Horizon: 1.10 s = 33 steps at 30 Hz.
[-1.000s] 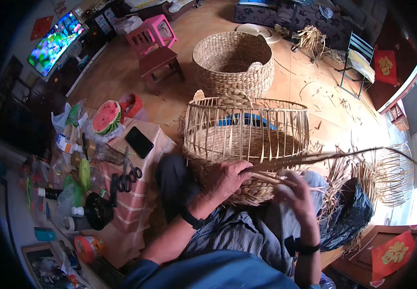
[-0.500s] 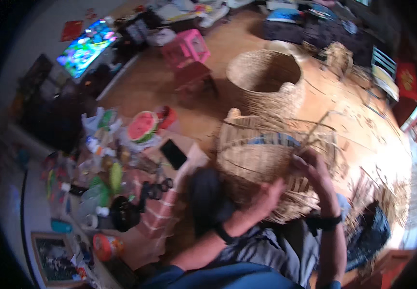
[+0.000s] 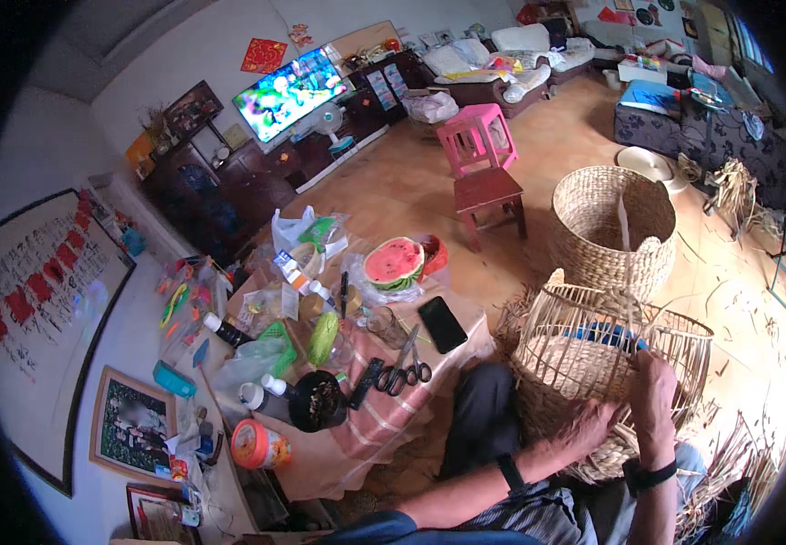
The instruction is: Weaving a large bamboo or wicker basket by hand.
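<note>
A half-woven straw basket, its upper frame of bare rods showing, leans tilted in front of my lap. My left hand rests against its near woven side, with the fingers bent together; what they pinch is hidden. Higher up at the near rim, my right hand is closed, knuckles up. A pale straw strand stands up above it and appears to run down into its grip. Something blue shows inside the frame.
A finished-looking round basket stands beyond. Left is a low table with scissors, a phone, cut watermelon and several bottles. A red wooden chair stands further off. Loose straw lies at right.
The view has swung left, so everything sits further right. My left hand has come closer to my right hand at the basket, and the right hand has closed more tightly.
</note>
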Each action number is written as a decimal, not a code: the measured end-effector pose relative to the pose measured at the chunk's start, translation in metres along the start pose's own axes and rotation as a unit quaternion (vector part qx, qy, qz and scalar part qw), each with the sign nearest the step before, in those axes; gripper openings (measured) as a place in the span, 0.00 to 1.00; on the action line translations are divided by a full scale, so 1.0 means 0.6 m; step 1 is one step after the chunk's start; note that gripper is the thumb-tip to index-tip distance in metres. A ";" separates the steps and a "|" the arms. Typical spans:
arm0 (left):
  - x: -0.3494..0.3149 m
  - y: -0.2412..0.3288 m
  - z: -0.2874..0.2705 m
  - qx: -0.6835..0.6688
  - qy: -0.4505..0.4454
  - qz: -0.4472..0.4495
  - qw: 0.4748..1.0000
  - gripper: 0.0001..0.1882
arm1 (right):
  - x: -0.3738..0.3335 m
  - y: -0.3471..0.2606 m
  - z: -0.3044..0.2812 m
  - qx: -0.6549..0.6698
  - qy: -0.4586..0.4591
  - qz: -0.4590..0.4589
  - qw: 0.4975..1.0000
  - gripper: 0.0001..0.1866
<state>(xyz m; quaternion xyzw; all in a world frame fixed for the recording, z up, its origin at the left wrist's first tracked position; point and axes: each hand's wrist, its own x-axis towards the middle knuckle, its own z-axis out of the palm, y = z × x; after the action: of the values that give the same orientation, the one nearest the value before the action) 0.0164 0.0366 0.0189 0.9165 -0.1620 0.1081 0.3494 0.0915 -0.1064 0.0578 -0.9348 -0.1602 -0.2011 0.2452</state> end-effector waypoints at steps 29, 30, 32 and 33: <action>-0.011 -0.002 -0.011 -0.147 -0.051 0.021 0.988 0.10 | -0.305 0.022 -0.051 0.659 -0.007 0.365 0.657 0.14; -0.018 0.003 -0.022 -0.107 -0.079 -0.003 0.991 0.10 | -0.301 0.018 -0.050 0.615 0.002 0.365 0.699 0.14; -0.026 0.016 -0.041 -0.041 0.010 0.081 0.996 0.13 | -0.279 0.013 -0.048 0.555 -0.036 0.316 0.769 0.14; -0.030 0.022 -0.047 0.037 0.065 0.127 0.989 0.16 | -0.265 0.011 -0.048 0.510 -0.060 0.293 0.806 0.15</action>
<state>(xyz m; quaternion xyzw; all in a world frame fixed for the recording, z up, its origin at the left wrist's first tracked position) -0.0076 0.0501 0.0420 0.8919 -0.2497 0.2166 0.3085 -0.0521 -0.1588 0.0058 -0.6874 0.0278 0.0471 0.7242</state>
